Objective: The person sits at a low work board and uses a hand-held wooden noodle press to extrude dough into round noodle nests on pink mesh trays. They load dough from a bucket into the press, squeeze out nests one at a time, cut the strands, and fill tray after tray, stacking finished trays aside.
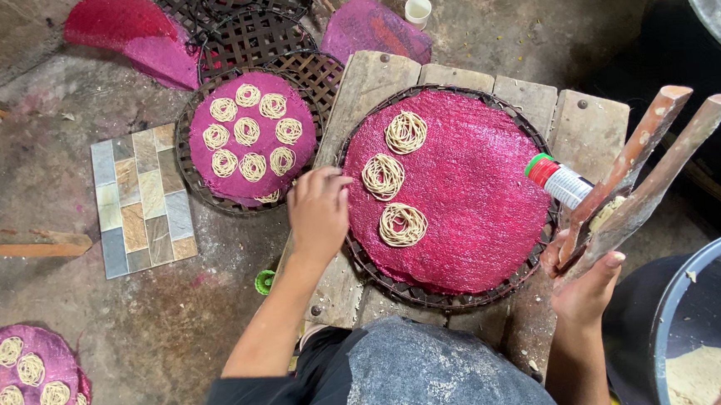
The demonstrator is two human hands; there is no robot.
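Low wooden plank surface (369, 77) sits mid-frame on a concrete floor (176, 322), planks running approx 6–12 o'clock; it lifts the work up to where a seated person can reach it. On it a round woven tray (458, 298) w/ magenta mesh mat (477, 195) laid flat on top, prob. so the wet noodle coils rest on the mat, not on the weave. Three noodle nests (402, 224) lie in a column down the mat's 9 o'clock side, 11 to 8 o'clock; rest of mat bare, so filling looks to run from the left edge. At 10 o'clock of the surface a second tray + mat w/ nine-odd filled nests (250, 138), touching or just overlapping spare bare trays (246, 36) stacked behind at 12. More filled mats (21, 386) on the floor at 7 o'clock; tile patch (139, 199) at 9. Blue tub of pale dough (705, 373) at 4–5 o'clock, close by right arm. Wooden two-handled press (627, 190) at 3 o'clock of the tray, just off its rim: long axis runs from 7 up to 1 o'clock, handle ends up-right, working end down by the palm; handles splayed into a narrow V. Right hand (587, 284) cups the lower end, grip loose, fingers part open around the wood rather than clamped. Left hand (319, 209) rests at tray's 9 o'clock rim, fingers curled, touching edge; holds nothing that I can see. Small bottle w/ red-green cap (555, 178) lies on tray's edge by the press. White cup (418, 10) at 12.
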